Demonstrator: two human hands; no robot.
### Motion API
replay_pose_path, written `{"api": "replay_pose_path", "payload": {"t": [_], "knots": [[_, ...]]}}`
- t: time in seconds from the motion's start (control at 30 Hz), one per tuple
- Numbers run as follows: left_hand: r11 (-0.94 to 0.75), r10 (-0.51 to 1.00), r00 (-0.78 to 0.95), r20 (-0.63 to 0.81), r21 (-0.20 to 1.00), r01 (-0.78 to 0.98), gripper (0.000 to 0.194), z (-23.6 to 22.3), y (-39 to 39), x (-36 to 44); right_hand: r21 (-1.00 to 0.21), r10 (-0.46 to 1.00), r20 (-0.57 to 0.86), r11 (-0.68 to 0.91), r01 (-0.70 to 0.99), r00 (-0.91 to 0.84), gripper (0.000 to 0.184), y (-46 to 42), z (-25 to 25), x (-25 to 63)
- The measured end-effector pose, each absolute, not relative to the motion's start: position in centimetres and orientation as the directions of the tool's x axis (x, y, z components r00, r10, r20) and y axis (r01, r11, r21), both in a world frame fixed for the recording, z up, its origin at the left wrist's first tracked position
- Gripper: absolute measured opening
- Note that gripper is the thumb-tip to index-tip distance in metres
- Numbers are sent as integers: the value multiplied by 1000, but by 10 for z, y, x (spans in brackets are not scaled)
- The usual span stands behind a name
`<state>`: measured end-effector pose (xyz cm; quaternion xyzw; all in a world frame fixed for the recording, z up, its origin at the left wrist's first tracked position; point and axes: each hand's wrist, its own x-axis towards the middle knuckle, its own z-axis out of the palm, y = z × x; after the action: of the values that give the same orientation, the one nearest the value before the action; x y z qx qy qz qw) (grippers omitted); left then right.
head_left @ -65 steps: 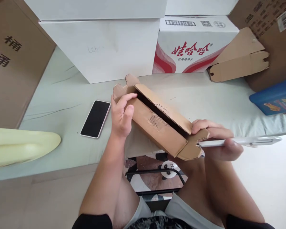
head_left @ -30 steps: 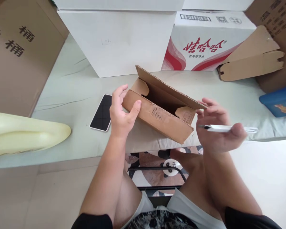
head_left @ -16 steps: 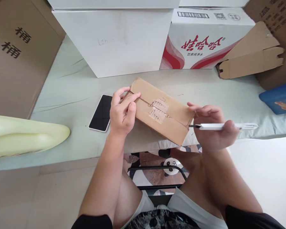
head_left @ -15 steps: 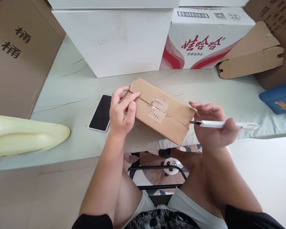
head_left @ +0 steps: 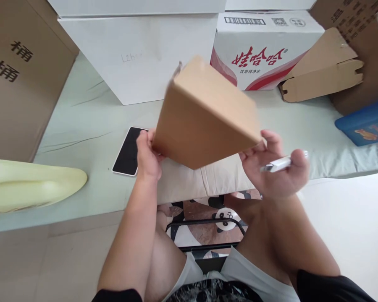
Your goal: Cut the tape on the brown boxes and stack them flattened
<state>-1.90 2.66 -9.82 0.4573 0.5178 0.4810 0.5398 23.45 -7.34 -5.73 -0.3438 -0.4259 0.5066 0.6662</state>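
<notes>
A small brown cardboard box (head_left: 204,121) is tilted up off the covered surface, blurred by motion, with a plain side towards me. My left hand (head_left: 148,154) grips its lower left corner, some fingers hidden behind it. At the right corner, the fingertips of my right hand (head_left: 274,167) touch the box. Between the thumb and palm of that hand sits a slim white utility knife (head_left: 280,164), its metal tip pointing left towards the box. A white-rimmed phone (head_left: 126,152) lies flat just left of my left hand, partly covered by it.
Behind stand large white cartons (head_left: 138,63) and a red-and-white water carton (head_left: 261,54). Folded cardboard (head_left: 324,82) and a blue printed item (head_left: 365,126) lie to the right. A pale yellow rounded object (head_left: 34,184) juts in from the left, near a big brown carton (head_left: 25,84).
The box has been lifted and turned, so its taped, labelled face no longer shows. My left hand has moved from its top to its lower left corner. The knife stays in my right hand.
</notes>
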Motion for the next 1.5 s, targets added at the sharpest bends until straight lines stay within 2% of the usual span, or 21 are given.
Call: {"api": "replay_pose_path", "payload": {"t": [0.1, 0.2, 0.33, 0.43, 0.57, 0.7, 0.77, 0.87, 0.93, 1.03, 1.17, 1.27, 1.33, 1.4, 1.5], "knots": [[397, 885, 297, -359, 914, -78, 90, -89, 14, -1, -881, 938, 310, 346, -323, 159, 45, -82, -45, 234], [553, 718, 457, -524, 829, 81, 88, -85, 6, 10, -880, 925, 354, 380, -284, 142, 41, -89, -36, 238], [625, 579, 452, -678, 726, 288, 69, -88, 4, 10, -885, 921, 381, 387, -259, 77, 52, -92, -38, 246], [539, 635, 397, -663, 748, 387, 51, -90, 8, 5, -899, 925, 379, 378, -220, 39, 50, -91, -43, 251], [344, 748, 331, -575, 763, 547, 36, -90, 15, 0, -906, 912, 406, 409, -104, 54, 47, -91, -45, 252], [272, 848, 216, -483, 748, 605, 26, -93, 21, -3, -929, 920, 369, 369, 27, 131, 54, -89, -47, 252], [177, 937, 157, -313, 809, 560, 31, -96, 21, -4, -934, 932, 353, 347, 88, 76, 59, -89, -49, 253], [-119, 987, 142, 76, 939, 324, 46, -98, 21, -8, -900, 919, 357, 387, 201, -170, 65, -89, -51, 252], [-317, 944, 158, 289, 928, 196, 55, -98, 21, -11, -873, 875, 347, 433, 225, -338, 65, -90, -51, 248], [-509, 851, 272, 450, 834, 214, 57, -96, 21, -15, -870, 853, 347, 448, 206, -389, 60, -92, -47, 237], [-654, 737, 459, 496, 694, 301, 61, -96, 19, -12, -897, 896, 359, 409, 169, -261, 60, -93, -40, 231], [-714, 693, 459, 556, 620, 325, 70, -98, 15, -5, -916, 916, 400, 400, 36, 0, 56, -91, -38, 235], [-736, 675, 437, 594, 582, 345, 75, -99, 11, 2, -914, 907, 400, 406, -18, 134, 46, -90, -38, 237], [-750, 660, 429, 617, 567, 340, 74, -100, 5, 10, -924, 899, 375, 383, 10, 228, 32, -90, -39, 238], [-810, 583, 421, 694, 535, 239, 59, -99, -8, 24, -945, 899, 326, 296, 141, 293, 19, -95, -35, 237]]}}
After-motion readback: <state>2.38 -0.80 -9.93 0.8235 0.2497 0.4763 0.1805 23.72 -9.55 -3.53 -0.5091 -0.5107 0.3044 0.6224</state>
